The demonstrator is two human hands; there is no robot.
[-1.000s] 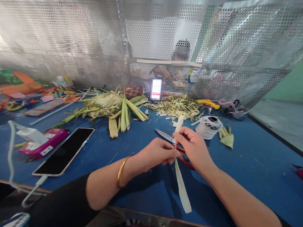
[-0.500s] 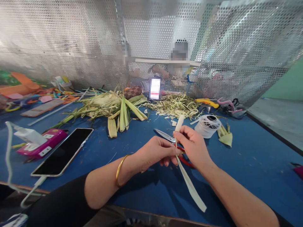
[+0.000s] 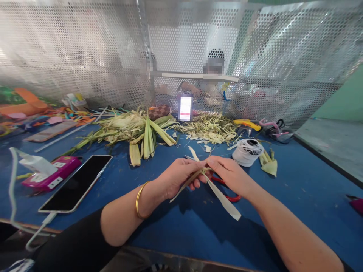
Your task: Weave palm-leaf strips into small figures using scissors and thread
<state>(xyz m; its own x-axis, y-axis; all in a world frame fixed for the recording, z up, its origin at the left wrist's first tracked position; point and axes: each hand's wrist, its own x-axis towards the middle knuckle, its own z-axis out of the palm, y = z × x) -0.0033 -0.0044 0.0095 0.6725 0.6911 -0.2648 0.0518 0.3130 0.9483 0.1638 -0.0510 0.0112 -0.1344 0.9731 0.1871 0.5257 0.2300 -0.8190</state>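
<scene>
Pale corn husk strips (image 3: 225, 199) cross and bend around each other between my two hands, low above the blue table. My left hand (image 3: 181, 174) pinches them from the left, with a gold bangle on that wrist. From the right, my right hand (image 3: 228, 172) closes thumb and fingers on the same crossing. One end sticks up past the fingers, a narrow one slants down-left, and a broad one trails down-right. Scissors with red handles (image 3: 235, 197) lie beneath my hands, their blades mostly hidden. A spool of white thread (image 3: 246, 154) stands just beyond my right hand.
Husks (image 3: 121, 126) are heaped at the back, beside a pile of shreds (image 3: 211, 128). A charging phone (image 3: 78, 183) and a purple power strip (image 3: 52, 172) lie left. A perforated metal screen (image 3: 181, 45) closes the back; people show behind it. A yellow-handled tool (image 3: 246, 124) lies back right.
The husk strip was a single straight length running through both hands. Now it is bent over and crossed, with ends pointing three ways. My right hand has come down against the left.
</scene>
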